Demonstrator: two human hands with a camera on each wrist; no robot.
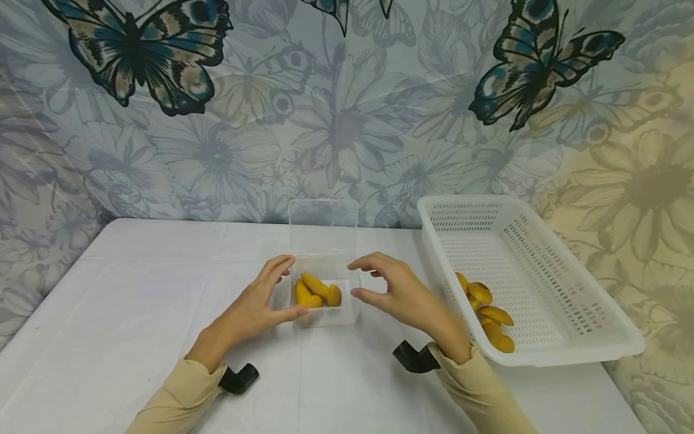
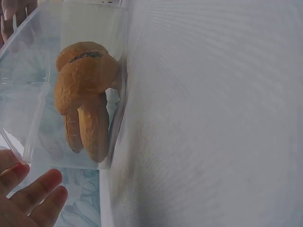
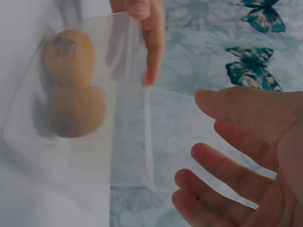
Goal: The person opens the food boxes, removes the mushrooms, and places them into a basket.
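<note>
A clear plastic box (image 1: pixel 325 317) stands on the table with its lid (image 1: pixel 323 226) raised at the back. Several yellow-brown, bun-like pieces (image 1: pixel 315 285) lie inside it; dark flecks mark one piece (image 2: pixel 84 78) in the left wrist view. My left hand (image 1: pixel 259 296) is at the box's left side, thumb by the front rim and forefinger by the back corner, fingers loosely bent. On the other side, my right hand (image 1: pixel 398 288) hovers near the right wall, fingers spread and holding nothing. Whether its fingertips touch the box I cannot tell.
A white perforated basket (image 1: pixel 569 283) stands to the right, with several similar yellow-brown pieces (image 1: pixel 493 314) along its left side. White cloth (image 1: pixel 135 301) covers the table. Behind it hangs a floral backdrop (image 1: pixel 347 120) with butterflies. Black wrist mounts (image 1: pixel 238 380) stick out from both sleeves.
</note>
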